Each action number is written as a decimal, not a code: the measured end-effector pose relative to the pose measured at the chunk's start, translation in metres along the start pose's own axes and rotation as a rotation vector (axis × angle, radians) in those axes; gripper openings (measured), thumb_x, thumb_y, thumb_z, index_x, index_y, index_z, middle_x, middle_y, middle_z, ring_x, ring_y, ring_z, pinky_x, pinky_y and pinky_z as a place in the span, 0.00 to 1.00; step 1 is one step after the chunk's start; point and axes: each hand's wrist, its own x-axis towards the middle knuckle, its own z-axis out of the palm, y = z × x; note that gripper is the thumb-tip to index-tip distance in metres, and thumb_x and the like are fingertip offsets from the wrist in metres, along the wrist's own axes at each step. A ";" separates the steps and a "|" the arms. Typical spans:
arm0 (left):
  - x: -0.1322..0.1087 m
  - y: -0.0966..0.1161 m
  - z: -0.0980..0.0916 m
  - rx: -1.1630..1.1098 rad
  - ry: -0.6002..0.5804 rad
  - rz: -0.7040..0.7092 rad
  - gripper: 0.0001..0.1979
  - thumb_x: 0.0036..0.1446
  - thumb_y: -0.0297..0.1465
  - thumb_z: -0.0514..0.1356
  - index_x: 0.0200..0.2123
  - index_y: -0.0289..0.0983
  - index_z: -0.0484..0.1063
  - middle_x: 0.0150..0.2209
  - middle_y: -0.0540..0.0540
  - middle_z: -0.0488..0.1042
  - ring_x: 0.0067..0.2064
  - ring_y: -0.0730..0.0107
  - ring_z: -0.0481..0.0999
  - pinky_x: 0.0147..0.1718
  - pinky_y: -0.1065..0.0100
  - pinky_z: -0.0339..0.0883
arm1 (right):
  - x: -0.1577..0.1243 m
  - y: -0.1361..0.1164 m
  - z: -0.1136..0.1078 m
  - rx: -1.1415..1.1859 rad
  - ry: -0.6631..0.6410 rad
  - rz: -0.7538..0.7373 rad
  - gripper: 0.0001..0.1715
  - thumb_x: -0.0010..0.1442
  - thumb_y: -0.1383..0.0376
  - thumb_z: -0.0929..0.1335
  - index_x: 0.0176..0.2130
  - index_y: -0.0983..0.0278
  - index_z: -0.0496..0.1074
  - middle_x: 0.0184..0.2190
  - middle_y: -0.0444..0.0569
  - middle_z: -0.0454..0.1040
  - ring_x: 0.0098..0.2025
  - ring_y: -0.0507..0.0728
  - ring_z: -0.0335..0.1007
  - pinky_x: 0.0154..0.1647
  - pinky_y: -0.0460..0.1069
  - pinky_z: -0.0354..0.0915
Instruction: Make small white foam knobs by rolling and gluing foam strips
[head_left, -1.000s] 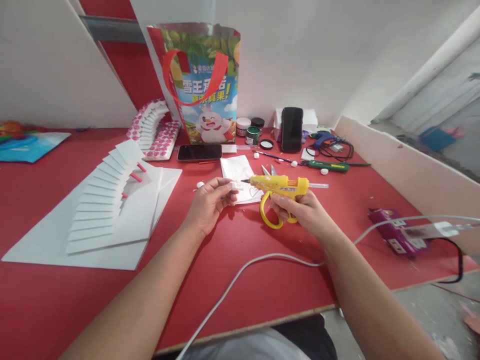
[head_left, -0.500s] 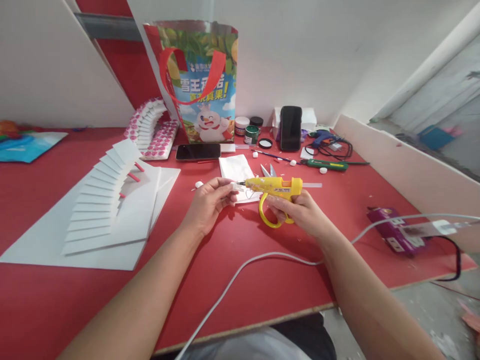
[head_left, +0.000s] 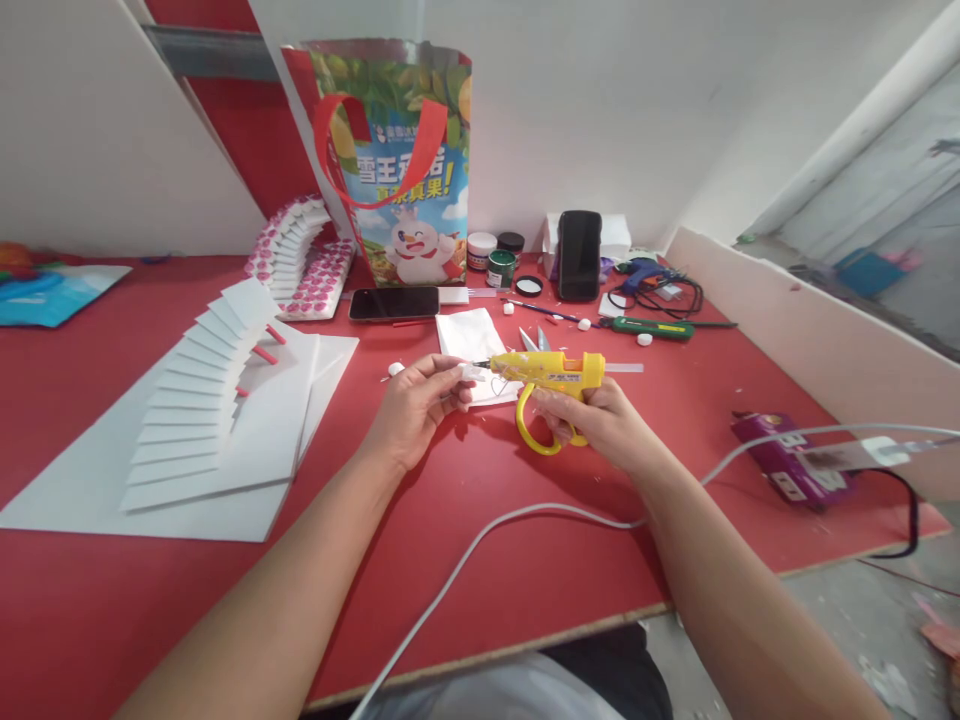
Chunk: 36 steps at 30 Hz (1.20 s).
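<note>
My right hand [head_left: 600, 425] grips a yellow glue gun [head_left: 551, 370] held level, its nozzle pointing left. My left hand [head_left: 416, 405] pinches a small white piece [head_left: 471, 372] right at the nozzle tip. Both hands hover just above the red table [head_left: 525, 560], over a white sheet [head_left: 472, 340]. Yellow-handled scissors [head_left: 536, 425] lie under the gun. The gun's white cord [head_left: 480, 545] runs back across the table toward me.
A white foam-board staircase model [head_left: 202, 410] sits on white sheets at left. Behind stand a printed bag [head_left: 397, 170], a flat black phone [head_left: 394, 302], an upright phone [head_left: 579, 255], paint jars [head_left: 499, 262], another glue gun [head_left: 645, 275], a green tool [head_left: 652, 327]. A purple power strip [head_left: 787, 460] lies right.
The glue gun has slid a little to the left, bringing its nozzle against the small white piece in my left hand. The hands otherwise hold still.
</note>
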 end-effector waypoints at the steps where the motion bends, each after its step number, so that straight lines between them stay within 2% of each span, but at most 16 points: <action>1: 0.000 0.000 0.000 0.000 -0.002 0.000 0.13 0.43 0.30 0.72 0.32 0.32 0.75 0.28 0.45 0.79 0.26 0.75 0.74 0.30 0.72 0.69 | 0.000 0.000 0.000 0.000 -0.001 0.000 0.28 0.61 0.49 0.69 0.20 0.64 0.63 0.16 0.41 0.62 0.21 0.47 0.55 0.24 0.47 0.52; 24: 0.000 0.000 0.001 0.006 -0.012 -0.010 0.13 0.43 0.31 0.72 0.32 0.32 0.76 0.28 0.45 0.79 0.26 0.75 0.74 0.30 0.71 0.69 | 0.000 0.002 0.000 -0.013 -0.005 0.019 0.29 0.60 0.48 0.70 0.19 0.64 0.63 0.16 0.41 0.61 0.20 0.47 0.54 0.23 0.47 0.52; 31: 0.001 0.000 0.000 -0.018 0.024 0.000 0.13 0.43 0.30 0.71 0.33 0.31 0.76 0.27 0.46 0.78 0.26 0.75 0.75 0.30 0.73 0.69 | -0.001 0.001 0.000 -0.055 -0.002 0.023 0.31 0.60 0.47 0.69 0.18 0.64 0.62 0.16 0.42 0.62 0.21 0.48 0.56 0.24 0.47 0.54; 36: 0.003 0.001 -0.001 -0.058 0.030 0.000 0.13 0.43 0.29 0.71 0.34 0.32 0.75 0.28 0.46 0.78 0.27 0.75 0.75 0.31 0.72 0.69 | -0.001 -0.001 -0.003 0.002 0.022 0.021 0.29 0.58 0.46 0.71 0.20 0.64 0.64 0.16 0.42 0.62 0.21 0.48 0.55 0.23 0.47 0.54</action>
